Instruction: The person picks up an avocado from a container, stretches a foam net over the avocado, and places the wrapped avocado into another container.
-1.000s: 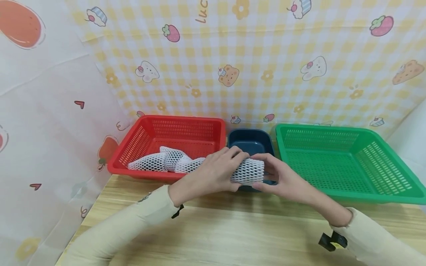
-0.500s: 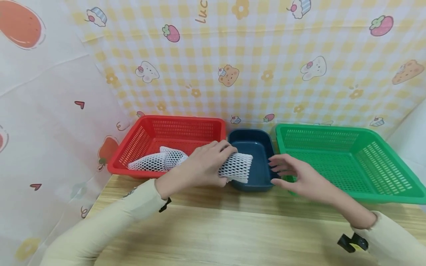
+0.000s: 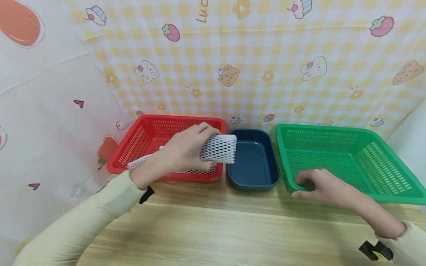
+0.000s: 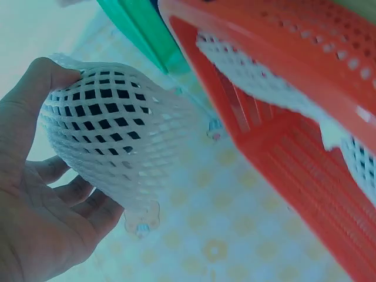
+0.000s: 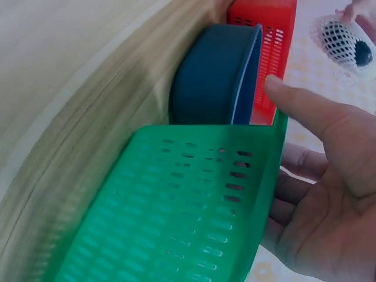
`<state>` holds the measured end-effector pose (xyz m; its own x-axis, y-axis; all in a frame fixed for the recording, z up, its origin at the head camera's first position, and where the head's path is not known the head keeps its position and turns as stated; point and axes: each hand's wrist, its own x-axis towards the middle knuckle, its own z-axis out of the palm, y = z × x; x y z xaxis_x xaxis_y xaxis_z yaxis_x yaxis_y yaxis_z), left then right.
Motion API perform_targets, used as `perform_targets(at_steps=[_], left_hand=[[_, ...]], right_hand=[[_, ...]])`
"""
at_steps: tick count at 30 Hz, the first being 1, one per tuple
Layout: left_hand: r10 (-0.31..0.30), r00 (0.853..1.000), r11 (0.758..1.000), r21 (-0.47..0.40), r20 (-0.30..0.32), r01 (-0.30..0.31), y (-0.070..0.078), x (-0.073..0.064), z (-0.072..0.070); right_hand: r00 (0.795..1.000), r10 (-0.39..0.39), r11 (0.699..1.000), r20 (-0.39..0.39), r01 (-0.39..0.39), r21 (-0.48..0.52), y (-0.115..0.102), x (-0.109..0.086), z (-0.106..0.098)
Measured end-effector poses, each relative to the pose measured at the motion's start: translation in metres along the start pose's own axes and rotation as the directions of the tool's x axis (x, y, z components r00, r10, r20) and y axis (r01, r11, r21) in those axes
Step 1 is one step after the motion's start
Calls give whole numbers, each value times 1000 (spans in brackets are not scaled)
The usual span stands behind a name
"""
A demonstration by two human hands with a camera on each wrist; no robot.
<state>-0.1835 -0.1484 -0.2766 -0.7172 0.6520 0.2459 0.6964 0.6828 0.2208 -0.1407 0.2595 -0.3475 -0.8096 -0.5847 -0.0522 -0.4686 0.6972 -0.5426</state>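
My left hand [image 3: 186, 149] grips a white foam net sleeve [image 3: 219, 148] above the right part of the red basket [image 3: 186, 119]. In the left wrist view, a dark thing shows through the mesh of the sleeve [image 4: 106, 117], between thumb and fingers. The right wrist view shows that dark rounded thing [image 5: 363, 53] at the sleeve's end; its kind is unclear. White net-covered items [image 3: 139, 161] lie in the red basket, partly hidden by my left arm. My right hand [image 3: 327, 188] is at the near left corner of the green basket [image 3: 339, 129], fingers loosely bent, holding nothing.
A dark blue tray [image 3: 253, 162] stands between the two baskets on the wooden table [image 3: 233, 229]. A patterned cloth [image 3: 253, 92] hangs behind them, and a white cloth [image 3: 50, 129] hangs at the left.
My left hand has carried the net sleeve leftward and up, from over the blue tray to over the red basket. My right hand has let go of the sleeve and moved right to the green basket.
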Motion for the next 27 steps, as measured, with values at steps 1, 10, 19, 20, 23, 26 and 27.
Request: perform_targets(at_steps=[1, 10, 19, 20, 23, 26, 27], left_hand=[[-13, 1000, 1000, 6, 8, 13, -2, -1, -3], [-128, 989, 988, 92, 72, 121, -47, -7, -11], [-206, 968, 978, 46, 141, 201, -97, 1, -4], [-206, 967, 979, 31, 150, 203, -100, 3, -3], [-199, 963, 979, -9, 180, 204, -103, 10, 1], [-181, 960, 981, -32, 214, 192, -103, 15, 7], [-175, 959, 982, -36, 224, 188, -103, 17, 9]], right_hand=[[1000, -26, 1000, 5, 26, -1, 0, 0, 1], [994, -110, 993, 6, 110, -29, -2, 0, -1], [997, -66, 998, 37, 66, -7, -3, 1, -3], [997, -65, 998, 37, 65, -3, -3, 1, -4], [997, -61, 998, 40, 61, 8, -3, 1, -4], [997, -57, 998, 42, 57, 11, -2, 1, -3], [998, -54, 998, 43, 54, 11, -2, 0, -4]])
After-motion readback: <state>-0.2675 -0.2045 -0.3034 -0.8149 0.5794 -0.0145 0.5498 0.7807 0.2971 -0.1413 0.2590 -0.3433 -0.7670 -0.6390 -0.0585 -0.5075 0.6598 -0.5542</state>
